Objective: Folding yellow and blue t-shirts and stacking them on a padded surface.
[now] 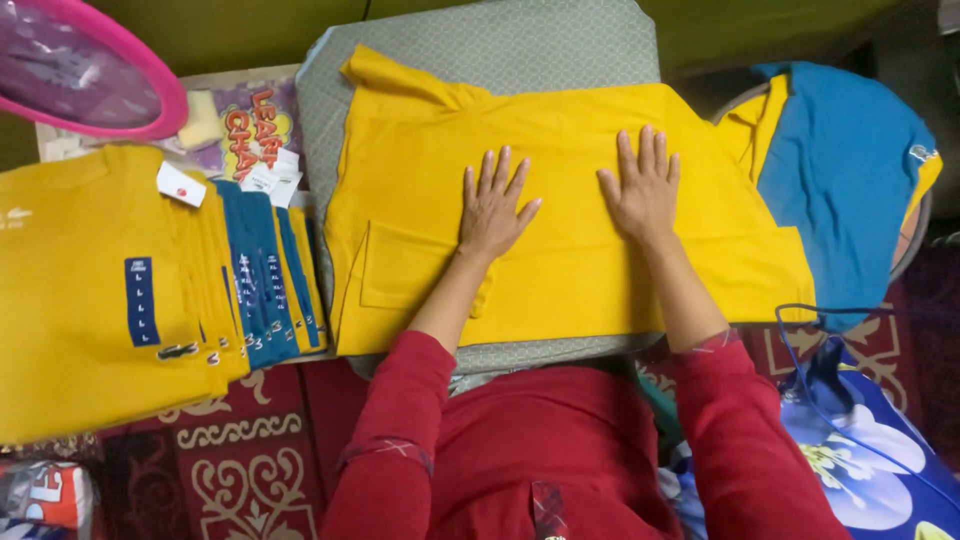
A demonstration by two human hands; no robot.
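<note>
Head view looks straight down at your two hands, both pressed flat on a yellow shirt (560, 200) spread across a grey padded board (480, 50). Your left hand (493, 207) lies palm down near the middle of the shirt, fingers spread and straight, gripping nothing. Your right hand (643, 186) lies just beside it toward the board's right end, likewise flat and open, fingers slightly fanned, holding nothing. The shirt covers most of the board; its folded sleeve (405, 265) sits at the near left corner, and a loose corner of cloth reaches toward the far left corner of the board. Both your forearms come up from red sleeves (400, 400) at the near edge.

Left of the board, a stack of folded yellow shirts (90, 290) rests beside a row of folded teal shirts (262, 275), each with a dark size strip. A pink-rimmed round object (80, 70) shows at the far left corner of the picture. Off the board's right end, a blue and yellow garment (850, 170) hangs over a round seat. A patterned red rug (240, 460) lies beneath.
</note>
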